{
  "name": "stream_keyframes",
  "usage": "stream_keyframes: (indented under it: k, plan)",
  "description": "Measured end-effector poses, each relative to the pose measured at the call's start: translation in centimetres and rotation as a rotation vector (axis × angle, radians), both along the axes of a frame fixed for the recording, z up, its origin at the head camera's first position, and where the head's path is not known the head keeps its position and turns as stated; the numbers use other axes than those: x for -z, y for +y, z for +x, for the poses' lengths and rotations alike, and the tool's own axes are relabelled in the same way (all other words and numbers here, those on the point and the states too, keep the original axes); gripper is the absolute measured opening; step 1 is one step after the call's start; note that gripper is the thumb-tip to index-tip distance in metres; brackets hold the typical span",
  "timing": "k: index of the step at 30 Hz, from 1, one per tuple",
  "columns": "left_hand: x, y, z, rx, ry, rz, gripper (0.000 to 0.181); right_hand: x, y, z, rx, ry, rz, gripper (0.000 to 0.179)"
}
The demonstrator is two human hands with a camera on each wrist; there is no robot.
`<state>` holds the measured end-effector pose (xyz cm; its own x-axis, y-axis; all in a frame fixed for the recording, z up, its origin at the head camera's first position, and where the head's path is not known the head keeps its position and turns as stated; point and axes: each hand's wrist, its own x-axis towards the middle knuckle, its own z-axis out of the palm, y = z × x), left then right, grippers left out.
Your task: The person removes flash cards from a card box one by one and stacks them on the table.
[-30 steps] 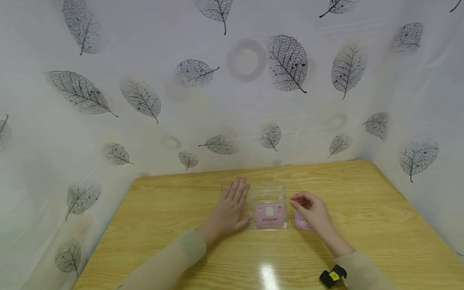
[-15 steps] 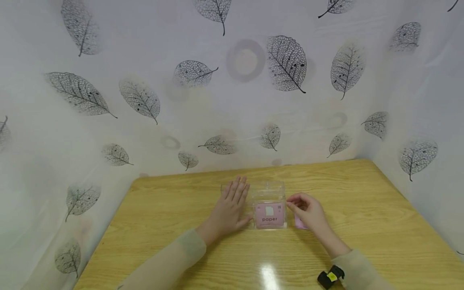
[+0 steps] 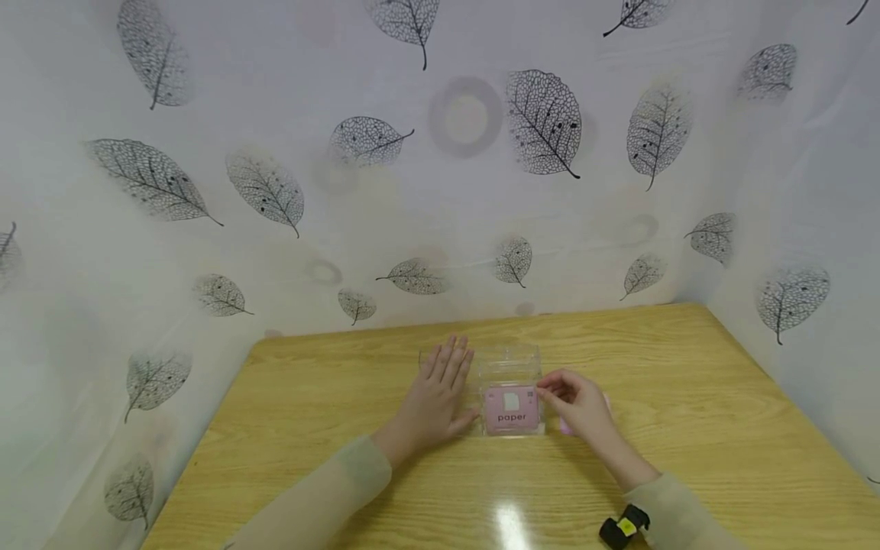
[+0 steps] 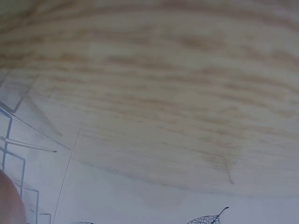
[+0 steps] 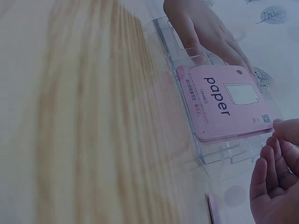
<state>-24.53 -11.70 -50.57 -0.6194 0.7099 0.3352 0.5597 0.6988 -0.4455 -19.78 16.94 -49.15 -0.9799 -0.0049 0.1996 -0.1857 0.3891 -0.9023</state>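
A pink flashcard printed "paper" (image 3: 512, 422) lies in a clear plastic holder (image 3: 509, 373) on the table; in the right wrist view, more card edges show beneath this card (image 5: 215, 126). My left hand (image 3: 436, 397) rests with straight fingers over the left part of the holder, thumb beside the card. With thumb and fingertips, my right hand (image 3: 580, 409) pinches the card at its right corner near the small printed code. Under the right hand, another pink card (image 3: 567, 428) is mostly hidden. The left wrist view catches only a fingertip (image 4: 10, 200) and the holder's stepped clear edges (image 4: 16, 161).
The wood-grain table (image 3: 309, 428) stretches out around both hands. Behind it and at both sides hangs a pale cloth (image 3: 289, 99) printed with dark leaves. A black wrist strap with a yellow tag (image 3: 626, 527) sits at the right sleeve.
My right hand has moved left from above the second pink card to the right corner of the "paper" card. The left hand stays in place.
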Motion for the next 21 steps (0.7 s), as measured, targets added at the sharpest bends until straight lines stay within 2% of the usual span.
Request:
stream_keyframes:
  k: [9, 21]
  plan:
    - [-0.08, 0.05, 0.1, -0.012, -0.035, -0.006, 0.103, 0.22, -0.21, -0.05, -0.006, -0.039, -0.01, 0.012]
    - [-0.04, 0.11, 0.02, -0.018, -0.026, -0.001, 0.102, 0.26, -0.33, -0.15, 0.003, -0.029, -0.003, 0.011]
